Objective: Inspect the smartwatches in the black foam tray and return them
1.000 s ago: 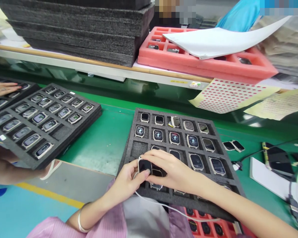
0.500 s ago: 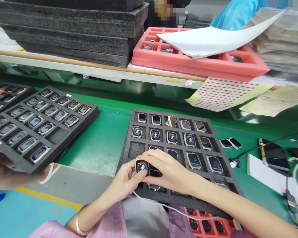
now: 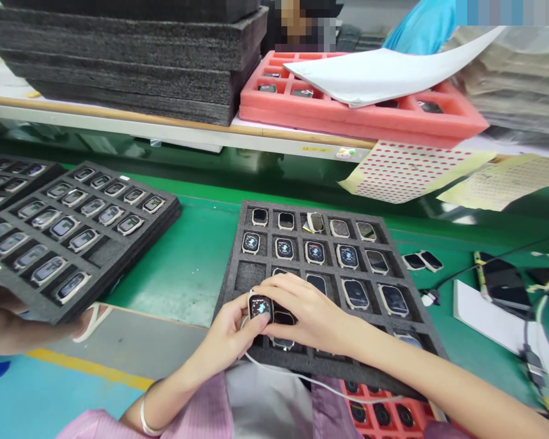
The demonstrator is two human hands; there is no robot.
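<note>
Both my hands pinch one small smartwatch body [image 3: 260,306] with a lit screen, just above the near left part of a black foam tray [image 3: 251,275]. My left hand [image 3: 231,332] grips it from the left, thumb against its edge. My right hand [image 3: 308,311] closes on it from the right, fingers curled over a neighbouring cell. A thin white cable [image 3: 311,381] runs from under my hands toward my lap. The tray's cells hold several more watch bodies [image 3: 315,252], some lit, some dark.
Another black tray of watches [image 3: 80,225] lies to the left, with another person's arm [image 3: 9,329] under its near corner. Stacked black foam [image 3: 132,55] and a pink tray [image 3: 361,116] sit on the back shelf. Two loose screens [image 3: 421,261], a phone [image 3: 503,283] and cables lie at right.
The watch's screen was dark a second ago and is now lit. My hands stay in place on it. The other person's hand at far left has drawn back out of view.
</note>
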